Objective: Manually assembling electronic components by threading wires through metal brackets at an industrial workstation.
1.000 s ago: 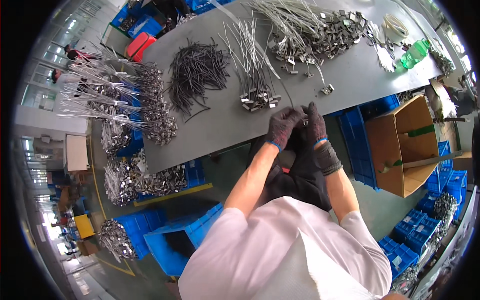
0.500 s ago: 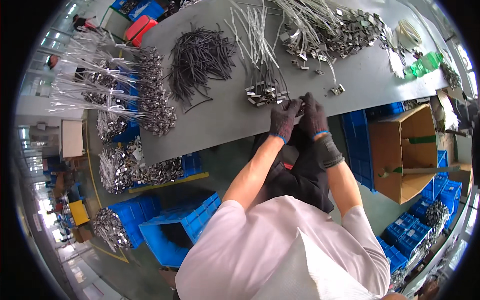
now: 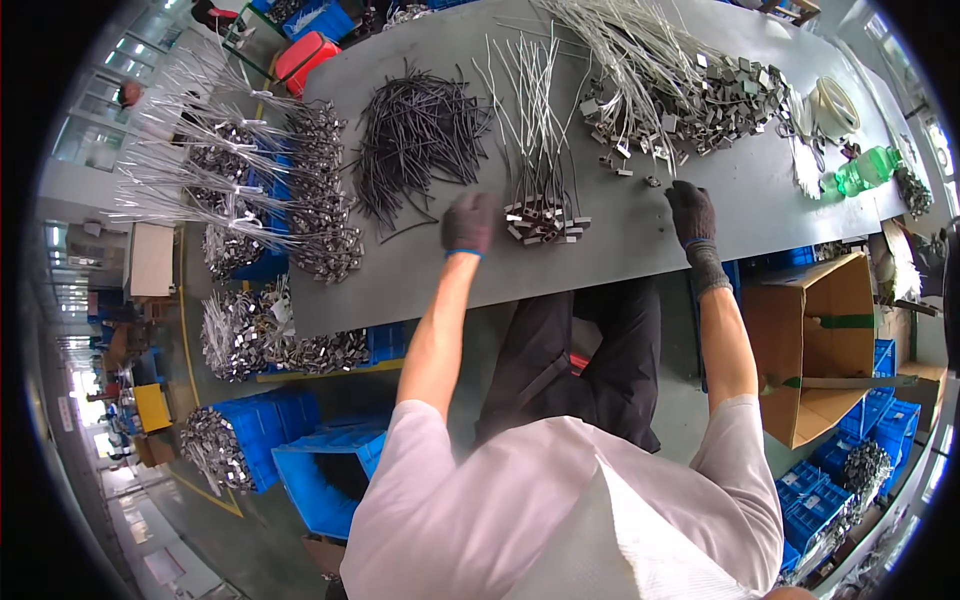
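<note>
My left hand (image 3: 470, 224), in a dark knitted glove, is over the grey table beside the heap of short black tubes (image 3: 415, 135). Motion smears its fingers, so its grip cannot be read. My right hand (image 3: 692, 212), also gloved, has its fingers drawn together at the near edge of the pile of silvery wires with metal clips (image 3: 735, 100). Whatever is between these fingertips is hidden. Between my hands lies a bunch of wires (image 3: 540, 150) with metal clips (image 3: 548, 222) at the near end, some with black tubes on them.
Tied wire bundles (image 3: 240, 185) with metal ends are stacked at the table's left. A green plastic bottle (image 3: 868, 172) and a cream roll (image 3: 836, 108) sit at the right. Below the table are an open cardboard box (image 3: 785, 340) and a blue crate (image 3: 310, 485).
My hands were together at the table's near edge by the bunch's clips. Now they are apart: the left has moved left toward the black tubes, the right to the right toward the wire pile.
</note>
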Demonstrator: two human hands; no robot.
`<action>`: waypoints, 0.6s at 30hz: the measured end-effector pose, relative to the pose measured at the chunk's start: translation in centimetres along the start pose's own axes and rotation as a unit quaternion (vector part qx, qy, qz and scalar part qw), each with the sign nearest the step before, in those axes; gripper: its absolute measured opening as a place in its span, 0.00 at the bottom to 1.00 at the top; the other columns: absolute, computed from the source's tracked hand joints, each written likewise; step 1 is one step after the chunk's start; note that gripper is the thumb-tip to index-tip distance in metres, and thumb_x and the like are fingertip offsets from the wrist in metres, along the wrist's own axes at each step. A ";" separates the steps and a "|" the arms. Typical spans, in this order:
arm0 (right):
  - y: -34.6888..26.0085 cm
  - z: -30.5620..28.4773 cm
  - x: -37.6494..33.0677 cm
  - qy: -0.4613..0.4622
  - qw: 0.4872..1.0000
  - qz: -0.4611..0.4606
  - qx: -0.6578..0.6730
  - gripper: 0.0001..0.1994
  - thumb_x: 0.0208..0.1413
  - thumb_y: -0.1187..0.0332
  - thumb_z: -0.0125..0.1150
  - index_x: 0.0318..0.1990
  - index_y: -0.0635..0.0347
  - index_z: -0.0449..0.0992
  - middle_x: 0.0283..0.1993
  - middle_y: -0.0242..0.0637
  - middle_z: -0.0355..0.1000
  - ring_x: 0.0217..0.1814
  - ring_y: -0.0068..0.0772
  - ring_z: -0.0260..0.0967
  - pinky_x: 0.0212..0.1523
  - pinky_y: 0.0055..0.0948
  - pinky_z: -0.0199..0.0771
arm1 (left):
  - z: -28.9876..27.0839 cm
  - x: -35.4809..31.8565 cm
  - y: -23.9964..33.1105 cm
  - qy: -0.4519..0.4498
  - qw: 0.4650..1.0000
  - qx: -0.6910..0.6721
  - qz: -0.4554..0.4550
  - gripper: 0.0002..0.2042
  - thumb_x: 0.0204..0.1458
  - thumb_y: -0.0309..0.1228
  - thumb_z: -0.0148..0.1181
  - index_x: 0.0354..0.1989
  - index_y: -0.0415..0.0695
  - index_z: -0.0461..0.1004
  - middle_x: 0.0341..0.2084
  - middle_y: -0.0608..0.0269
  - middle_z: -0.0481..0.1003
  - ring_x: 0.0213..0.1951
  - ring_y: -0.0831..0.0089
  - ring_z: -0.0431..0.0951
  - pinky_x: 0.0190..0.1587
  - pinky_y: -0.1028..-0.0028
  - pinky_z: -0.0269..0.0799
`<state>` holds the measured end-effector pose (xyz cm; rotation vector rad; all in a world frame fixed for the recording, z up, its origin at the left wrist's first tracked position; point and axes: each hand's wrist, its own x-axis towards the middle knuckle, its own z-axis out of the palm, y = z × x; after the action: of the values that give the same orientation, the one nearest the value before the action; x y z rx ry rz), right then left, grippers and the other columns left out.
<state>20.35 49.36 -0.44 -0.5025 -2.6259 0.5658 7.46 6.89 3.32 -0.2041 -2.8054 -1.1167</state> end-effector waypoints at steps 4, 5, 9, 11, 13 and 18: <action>-2.7 -1.6 -0.1 -0.025 0.994 -0.021 -0.102 0.08 0.57 0.66 0.60 0.43 0.49 0.80 0.42 0.48 0.76 0.41 0.54 0.75 0.37 0.48 0.77 | -3.3 2.3 -7.9 -0.001 0.959 0.191 -0.211 0.25 0.53 0.54 0.54 0.40 0.44 0.81 0.39 0.42 0.79 0.43 0.45 0.80 0.44 0.53 0.75; -3.1 -2.2 -0.6 -0.025 0.994 -0.019 -0.105 0.08 0.57 0.66 0.60 0.43 0.49 0.80 0.42 0.48 0.76 0.41 0.54 0.75 0.37 0.48 0.77 | -3.7 2.2 -8.4 -0.003 0.959 0.189 -0.210 0.25 0.53 0.54 0.54 0.40 0.44 0.81 0.39 0.42 0.79 0.43 0.45 0.80 0.44 0.53 0.75; -4.2 -4.2 -4.1 0.052 0.989 -0.044 -0.133 0.05 0.59 0.65 0.58 0.39 0.53 0.75 0.44 0.47 0.74 0.42 0.56 0.75 0.35 0.49 0.76 | -3.8 2.9 -9.0 -0.020 0.920 0.230 -0.317 0.26 0.50 0.54 0.59 0.44 0.44 0.83 0.47 0.47 0.81 0.49 0.47 0.82 0.48 0.53 0.78; -4.9 -4.6 -7.1 -0.031 0.999 -0.019 -0.030 0.05 0.60 0.65 0.57 0.42 0.53 0.72 0.45 0.47 0.73 0.43 0.58 0.74 0.36 0.51 0.75 | -3.4 3.7 -9.4 -0.050 0.915 0.223 -0.332 0.26 0.47 0.54 0.62 0.44 0.44 0.83 0.46 0.46 0.81 0.49 0.49 0.82 0.47 0.54 0.78; -4.7 -4.1 -10.7 -0.118 0.993 -0.032 0.002 0.08 0.62 0.65 0.56 0.46 0.55 0.72 0.45 0.46 0.73 0.41 0.58 0.75 0.37 0.50 0.77 | -2.5 4.7 -12.7 0.002 0.947 0.196 -0.255 0.24 0.47 0.52 0.63 0.44 0.45 0.83 0.46 0.46 0.81 0.49 0.50 0.82 0.47 0.55 0.79; -3.8 -5.7 -23.0 -0.123 0.991 0.060 0.013 0.12 0.64 0.67 0.52 0.53 0.54 0.69 0.44 0.48 0.74 0.40 0.59 0.76 0.35 0.52 0.77 | -1.4 5.5 -11.8 -0.127 0.914 0.272 -0.275 0.17 0.51 0.43 0.59 0.43 0.47 0.83 0.46 0.54 0.82 0.49 0.54 0.83 0.48 0.58 0.79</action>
<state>41.58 38.13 -1.07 -0.6212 -2.8292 0.7422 0.15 -2.11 -2.74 0.5626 -3.3770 -0.3216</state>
